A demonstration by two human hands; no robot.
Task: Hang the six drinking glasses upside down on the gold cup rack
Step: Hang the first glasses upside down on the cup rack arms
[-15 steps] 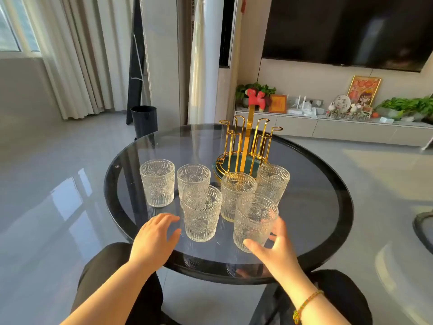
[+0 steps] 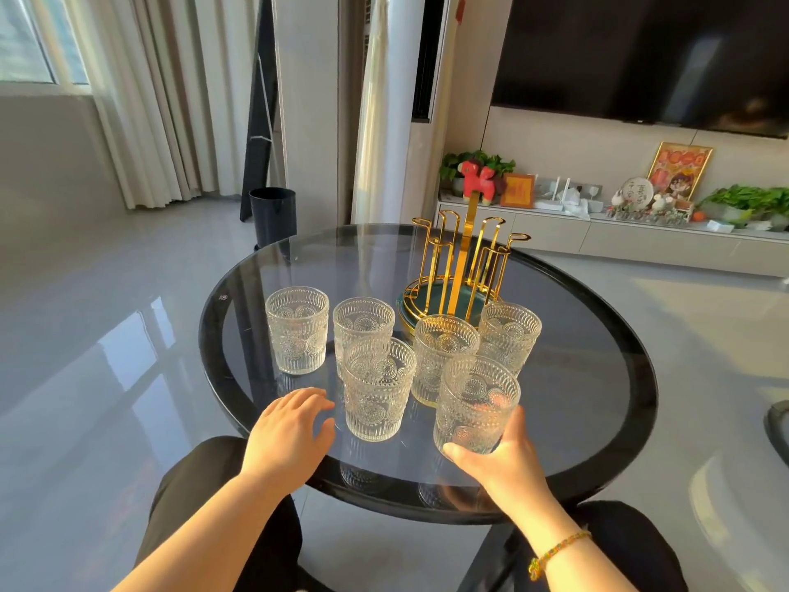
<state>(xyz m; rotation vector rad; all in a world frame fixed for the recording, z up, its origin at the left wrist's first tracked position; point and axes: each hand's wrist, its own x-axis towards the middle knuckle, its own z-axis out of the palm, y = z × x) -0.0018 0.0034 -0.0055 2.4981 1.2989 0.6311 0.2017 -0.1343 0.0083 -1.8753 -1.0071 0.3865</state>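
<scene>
Round dark glass table with black rim. Carried six clear embossed drinking glasses upright, clustered near front edge; gold wire cup rack on green base stood just behind them.

Six upright glasses stand on the table, the rack just behind them.
</scene>
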